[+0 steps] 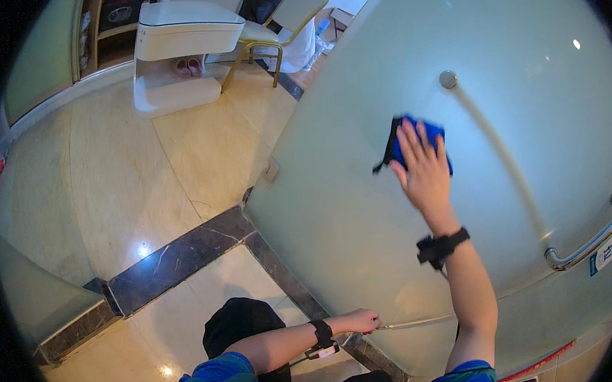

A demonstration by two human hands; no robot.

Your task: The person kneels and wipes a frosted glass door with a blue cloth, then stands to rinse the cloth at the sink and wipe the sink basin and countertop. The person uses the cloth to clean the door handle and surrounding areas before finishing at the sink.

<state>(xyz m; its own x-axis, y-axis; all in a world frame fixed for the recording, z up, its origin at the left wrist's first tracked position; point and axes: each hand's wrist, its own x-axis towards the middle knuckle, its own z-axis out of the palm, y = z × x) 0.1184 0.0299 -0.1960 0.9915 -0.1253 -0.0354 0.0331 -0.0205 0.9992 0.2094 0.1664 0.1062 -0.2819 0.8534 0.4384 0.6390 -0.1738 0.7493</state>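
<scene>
My right hand point(423, 173) lies with fingers extended over a blue cloth point(436, 132) with a black edge, pressing it against a large frosted glass door point(360, 215). Part of the cloth is hidden under the palm. Lower down, my left hand point(357, 321) is closed at the door's lower corner, where a thin pale strip point(417, 324) runs along the glass edge. Its fingertips are partly hidden. On the glass to the right of the cloth are a round metal knob point(449, 79) and a curved metal handle point(583, 243).
A dark stone threshold point(176, 256) crosses the pale tiled floor point(111, 172). Toward the back left stand a white cabinet point(189, 33) with shoes on its lower shelf and a gold-framed chair point(288, 22). Another frosted glass panel point(19, 292) rises at lower left.
</scene>
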